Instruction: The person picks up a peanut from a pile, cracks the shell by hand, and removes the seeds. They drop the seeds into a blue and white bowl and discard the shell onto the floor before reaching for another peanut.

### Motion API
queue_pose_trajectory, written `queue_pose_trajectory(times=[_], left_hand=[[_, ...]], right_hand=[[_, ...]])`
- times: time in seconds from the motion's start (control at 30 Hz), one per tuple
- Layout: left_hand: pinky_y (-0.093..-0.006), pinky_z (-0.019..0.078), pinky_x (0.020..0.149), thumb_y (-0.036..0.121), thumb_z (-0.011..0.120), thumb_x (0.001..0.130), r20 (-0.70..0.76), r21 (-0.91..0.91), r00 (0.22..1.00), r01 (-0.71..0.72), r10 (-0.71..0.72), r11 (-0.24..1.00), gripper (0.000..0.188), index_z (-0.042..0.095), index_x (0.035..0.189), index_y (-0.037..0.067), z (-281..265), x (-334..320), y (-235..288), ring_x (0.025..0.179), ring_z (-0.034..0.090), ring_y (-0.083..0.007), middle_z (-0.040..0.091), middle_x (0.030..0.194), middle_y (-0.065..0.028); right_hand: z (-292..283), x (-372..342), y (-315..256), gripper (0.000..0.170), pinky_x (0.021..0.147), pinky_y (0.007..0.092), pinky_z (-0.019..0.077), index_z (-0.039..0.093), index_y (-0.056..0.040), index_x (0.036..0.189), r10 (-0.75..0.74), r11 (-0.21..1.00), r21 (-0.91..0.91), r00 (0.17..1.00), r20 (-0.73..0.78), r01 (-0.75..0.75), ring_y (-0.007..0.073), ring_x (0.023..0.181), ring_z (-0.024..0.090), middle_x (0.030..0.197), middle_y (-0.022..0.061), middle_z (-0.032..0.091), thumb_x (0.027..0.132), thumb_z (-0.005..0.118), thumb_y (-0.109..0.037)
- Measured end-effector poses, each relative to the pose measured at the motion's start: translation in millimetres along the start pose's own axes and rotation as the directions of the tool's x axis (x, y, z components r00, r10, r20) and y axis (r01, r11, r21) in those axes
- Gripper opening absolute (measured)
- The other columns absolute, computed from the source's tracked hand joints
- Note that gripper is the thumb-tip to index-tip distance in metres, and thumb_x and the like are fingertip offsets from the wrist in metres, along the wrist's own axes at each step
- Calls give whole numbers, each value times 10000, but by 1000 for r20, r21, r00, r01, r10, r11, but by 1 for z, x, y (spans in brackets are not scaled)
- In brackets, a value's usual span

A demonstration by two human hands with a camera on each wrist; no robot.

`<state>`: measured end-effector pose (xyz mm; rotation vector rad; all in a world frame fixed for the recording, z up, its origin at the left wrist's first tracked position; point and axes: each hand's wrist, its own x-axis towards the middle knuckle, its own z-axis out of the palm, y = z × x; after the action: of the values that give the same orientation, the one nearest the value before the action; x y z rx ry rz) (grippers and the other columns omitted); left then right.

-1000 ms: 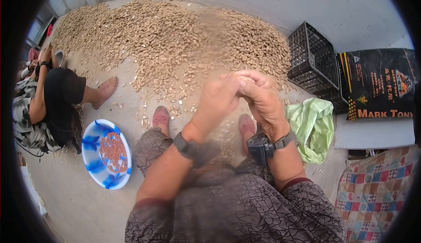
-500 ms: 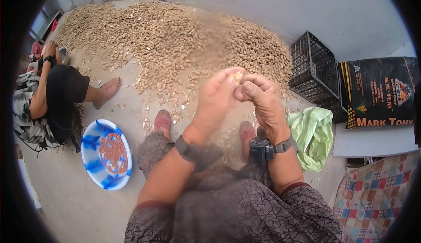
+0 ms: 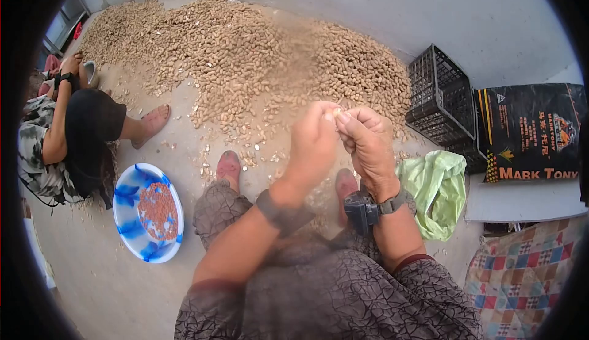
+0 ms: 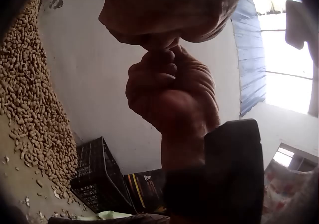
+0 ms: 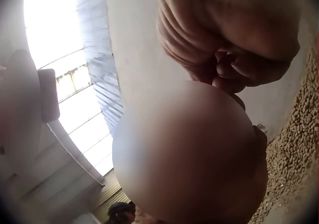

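Two hands of yours meet over the floor, your left hand [image 3: 310, 150] and right hand [image 3: 372, 147] both pinching a small pale peanut [image 3: 336, 112] between thumbs and fingertips, in front of the broad heap of unshelled peanuts [image 3: 227, 64]. On your left, the blue-and-white basin [image 3: 127, 225] holds reddish shelled kernels [image 3: 161, 208] on its bottom. Farther off, a bowl [image 3: 92, 74] stands by a seated person, its contents out of sight. On your right, a black slatted crate [image 3: 437, 98] stands by the heap; a crumpled green plastic bag [image 3: 438, 190] lies nearer you, and you can't tell what it contains. Your fingers cover most of the peanut, so its shell's condition can't be judged; your left hand is slightly blurred, and a round blur blocks much of your right wrist view. The black sack [image 3: 531, 133] reads "MARK TONY" in orange, with "马克·托尼" running down it.
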<state>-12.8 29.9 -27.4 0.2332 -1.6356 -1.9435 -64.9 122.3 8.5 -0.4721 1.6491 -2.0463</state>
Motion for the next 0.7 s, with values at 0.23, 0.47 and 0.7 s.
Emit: queue_pose_trajectory(times=[0.23,0.47,0.7], left_hand=[[-163,354,520,132,384,956,22,-185,984,180,-179,966,221,542,1024,-7,-5,2,17,635,423,-21,530,810,0],[-203,388,529,147,337,957,185,-513,938,346,-293,786,286,511,1088,-37,-9,4,29,585,423,-43,519,789,-15],[-158,296,401,194,370,971,282,-582,887,461,-366,669,287,508,1091,-26,-11,7,28,527,397,-27,524,779,-11]], right_hand=[[3,0,3,136,499,183,369,620,-14,809,-50,999,-12,999,14,51,46,572,488,669,30,617,839,576,-139],[-6,5,4,186,487,184,365,624,3,932,63,985,157,995,72,-74,47,554,477,757,30,627,838,554,-141],[-6,5,-1,168,483,181,348,633,4,912,22,997,73,994,107,-30,45,578,506,752,21,614,836,559,-126]])
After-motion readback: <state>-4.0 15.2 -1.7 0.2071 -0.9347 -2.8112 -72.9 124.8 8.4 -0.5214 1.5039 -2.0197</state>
